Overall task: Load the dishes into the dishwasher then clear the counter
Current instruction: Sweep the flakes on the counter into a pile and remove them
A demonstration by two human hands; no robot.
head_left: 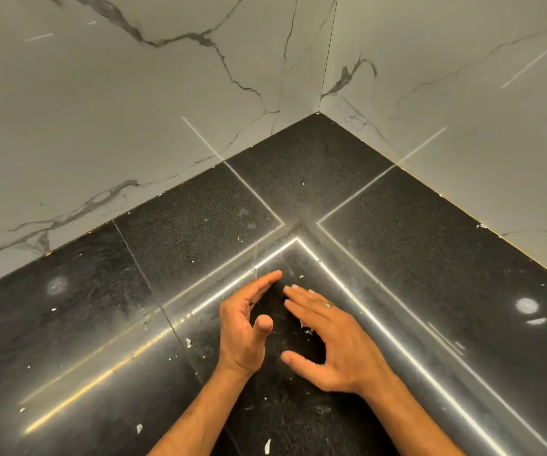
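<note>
I look down at the corner of a black speckled stone counter (199,218). My left hand (244,330) stands on its edge with straight fingers pointing toward the corner. My right hand (328,340) lies beside it, fingers straight and spread, palm turned inward. The two hands form a wedge over a patch of counter with small pale scraps (305,329) between them. Neither hand holds anything. No dishes and no dishwasher are in view.
Grey-veined marble walls (133,93) close the corner at left and right. More pale crumbs and flakes (188,342) lie scattered over the counter, with some near the bottom edge (267,445). Light strips reflect off the glossy stone.
</note>
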